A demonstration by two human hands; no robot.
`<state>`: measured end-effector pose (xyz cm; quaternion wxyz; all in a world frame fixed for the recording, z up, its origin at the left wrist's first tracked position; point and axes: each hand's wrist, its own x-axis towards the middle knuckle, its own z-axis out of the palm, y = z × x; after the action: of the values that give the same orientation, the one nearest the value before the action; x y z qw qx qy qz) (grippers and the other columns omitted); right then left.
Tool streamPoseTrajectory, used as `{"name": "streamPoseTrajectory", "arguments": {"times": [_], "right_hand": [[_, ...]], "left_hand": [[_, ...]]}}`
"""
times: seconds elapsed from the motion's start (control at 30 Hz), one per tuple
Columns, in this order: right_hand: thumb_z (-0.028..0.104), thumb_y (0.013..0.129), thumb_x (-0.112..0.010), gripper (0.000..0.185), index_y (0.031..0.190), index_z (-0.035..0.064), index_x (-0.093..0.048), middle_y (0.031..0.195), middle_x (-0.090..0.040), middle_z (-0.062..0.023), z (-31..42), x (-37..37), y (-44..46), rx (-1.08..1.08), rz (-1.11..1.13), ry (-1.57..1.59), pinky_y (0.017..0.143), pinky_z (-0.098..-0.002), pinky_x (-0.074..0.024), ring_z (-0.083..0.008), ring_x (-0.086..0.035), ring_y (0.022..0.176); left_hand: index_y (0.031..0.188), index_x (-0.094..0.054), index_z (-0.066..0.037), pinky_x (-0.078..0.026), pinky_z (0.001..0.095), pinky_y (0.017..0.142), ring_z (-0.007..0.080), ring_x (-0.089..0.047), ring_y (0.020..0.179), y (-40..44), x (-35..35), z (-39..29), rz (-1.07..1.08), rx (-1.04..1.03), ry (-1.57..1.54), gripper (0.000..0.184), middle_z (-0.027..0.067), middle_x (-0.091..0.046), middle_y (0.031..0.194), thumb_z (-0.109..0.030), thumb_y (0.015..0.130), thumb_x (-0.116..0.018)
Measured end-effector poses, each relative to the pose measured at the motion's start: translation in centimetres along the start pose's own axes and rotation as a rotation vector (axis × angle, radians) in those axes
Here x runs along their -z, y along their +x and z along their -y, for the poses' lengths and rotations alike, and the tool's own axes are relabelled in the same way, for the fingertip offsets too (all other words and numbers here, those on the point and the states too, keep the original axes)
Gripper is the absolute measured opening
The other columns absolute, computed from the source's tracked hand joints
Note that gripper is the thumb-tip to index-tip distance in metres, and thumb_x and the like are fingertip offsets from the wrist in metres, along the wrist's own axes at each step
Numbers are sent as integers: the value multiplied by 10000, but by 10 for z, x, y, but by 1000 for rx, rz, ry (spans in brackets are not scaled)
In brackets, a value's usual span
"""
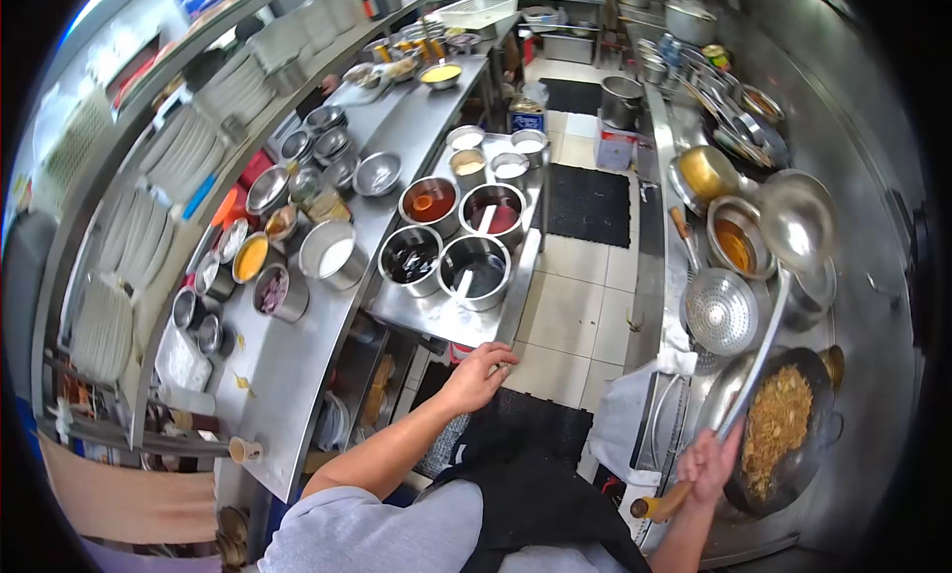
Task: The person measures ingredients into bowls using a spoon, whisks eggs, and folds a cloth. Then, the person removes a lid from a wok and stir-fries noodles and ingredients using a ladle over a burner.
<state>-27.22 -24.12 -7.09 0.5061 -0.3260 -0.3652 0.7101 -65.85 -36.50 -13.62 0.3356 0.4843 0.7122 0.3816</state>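
Observation:
My right hand (706, 466) grips the handle of a long steel ladle (759, 380). Its wooden end sticks out below my fist, and its large bowl is raised above the stove side, beyond the wok. Just right of that hand sits a dark wok (829, 414) holding fried noodles (778, 424), or something similar. In front of my body, my left hand (480, 377) hovers over the floor, short of the cart's near edge. Its fingers are loosely bent and a little apart, with no object visible in them.
A steel cart (451, 320) carries pots of dark and red sauces. On the left counter (297, 375) stand bowls, a pot of white contents (335, 256) and a paper cup (245, 450). A perforated strainer (721, 310) and an oil pot (739, 238) sit right. Black mats (588, 204) lie on the tiles.

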Motion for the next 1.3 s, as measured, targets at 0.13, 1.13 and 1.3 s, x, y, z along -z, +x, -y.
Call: {"name": "streamPoseTrajectory", "arguments": {"times": [0.13, 1.13, 1.3], "right_hand": [[120, 942, -564, 782, 1552, 231, -88, 640, -431, -27, -65, -90, 17, -445, 386, 22, 314, -249, -348, -82, -370, 359], [36, 901, -585, 893, 1568, 287, -48, 693, -479, -72, -146, -379, 83, -1027, 550, -517, 395, -258, -375, -100, -395, 424], [79, 931, -572, 878, 1560, 333, -13, 673, -443, -48, -158, -342, 71, -1009, 530, -127, 392, -252, -349, -93, -380, 420]], "left_hand": [[1121, -641, -48, -445, 409, 989, 341, -557, 1138, -14, 55, 38, -108, -149, 99, 236, 160, -579, 1199, -111, 905, -572], [1116, -666, -84, -510, 387, 843, 314, -636, 923, -29, 235, 280, -54, 372, -135, 230, 146, -643, 998, -140, 907, -586], [1120, -668, -80, -510, 389, 825, 310, -637, 908, -43, 225, 287, -105, 335, -106, 231, 146, -642, 1004, -134, 912, -584]]}}
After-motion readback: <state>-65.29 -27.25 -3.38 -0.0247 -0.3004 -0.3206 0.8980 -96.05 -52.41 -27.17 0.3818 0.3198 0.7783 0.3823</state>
